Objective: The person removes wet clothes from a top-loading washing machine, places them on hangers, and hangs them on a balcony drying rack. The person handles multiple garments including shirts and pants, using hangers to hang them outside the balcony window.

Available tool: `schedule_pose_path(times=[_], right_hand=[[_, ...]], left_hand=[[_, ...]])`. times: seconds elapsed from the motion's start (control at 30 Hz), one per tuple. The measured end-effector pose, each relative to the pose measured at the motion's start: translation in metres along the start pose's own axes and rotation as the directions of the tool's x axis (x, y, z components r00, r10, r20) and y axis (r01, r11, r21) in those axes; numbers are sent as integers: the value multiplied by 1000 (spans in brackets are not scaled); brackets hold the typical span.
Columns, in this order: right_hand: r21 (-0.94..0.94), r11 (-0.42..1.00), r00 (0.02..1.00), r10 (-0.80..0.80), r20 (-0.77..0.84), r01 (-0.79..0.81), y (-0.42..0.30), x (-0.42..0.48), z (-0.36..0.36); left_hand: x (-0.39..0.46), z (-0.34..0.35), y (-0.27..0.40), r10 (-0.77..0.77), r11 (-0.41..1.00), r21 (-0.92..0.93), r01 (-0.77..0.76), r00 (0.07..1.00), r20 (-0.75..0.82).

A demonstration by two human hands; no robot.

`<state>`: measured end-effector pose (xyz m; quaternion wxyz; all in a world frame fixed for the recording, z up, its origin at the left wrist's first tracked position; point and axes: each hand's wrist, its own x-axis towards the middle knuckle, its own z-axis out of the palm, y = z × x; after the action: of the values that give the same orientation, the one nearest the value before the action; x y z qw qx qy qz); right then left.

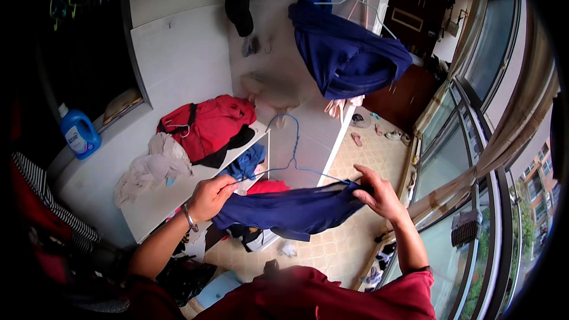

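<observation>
A blue wire clothes hanger (295, 160) is raised before me, its hook pointing up. Dark navy garment (289, 213) hangs from it, spread wide between both hands. My left hand (212, 198) grips the garment and the hanger's left arm between thumb and fingers. At the hanger's right end, my right hand (377, 193) is at the garment's corner, its thumb against the cloth and its index finger raised; whether it grips the cloth is not clear. Another navy garment (346, 53) hangs on a pale hanger from a wall hook above.
A white shelf unit (146, 213) holds a red garment (209, 124) and a pale crumpled cloth (155, 164). A blue detergent bottle (80, 133) stands on the ledge at left. Windows with tied curtains (502, 133) line the right. Slippers (356, 139) and shoes lie on the tiled floor.
</observation>
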<state>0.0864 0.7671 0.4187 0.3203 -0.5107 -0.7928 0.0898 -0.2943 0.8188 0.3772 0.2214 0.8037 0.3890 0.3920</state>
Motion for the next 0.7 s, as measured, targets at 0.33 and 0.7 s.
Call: schedule_pose_path(times=[0.33, 0.7], right_hand=[[-417, 876, 907, -358, -222, 244, 59, 59, -53], [-335, 934, 878, -261, -402, 124, 45, 153, -78]], left_hand=[[102, 5, -27, 5, 845, -533, -41, 998, -69], [128, 29, -62, -335, 468, -864, 188, 942, 24]])
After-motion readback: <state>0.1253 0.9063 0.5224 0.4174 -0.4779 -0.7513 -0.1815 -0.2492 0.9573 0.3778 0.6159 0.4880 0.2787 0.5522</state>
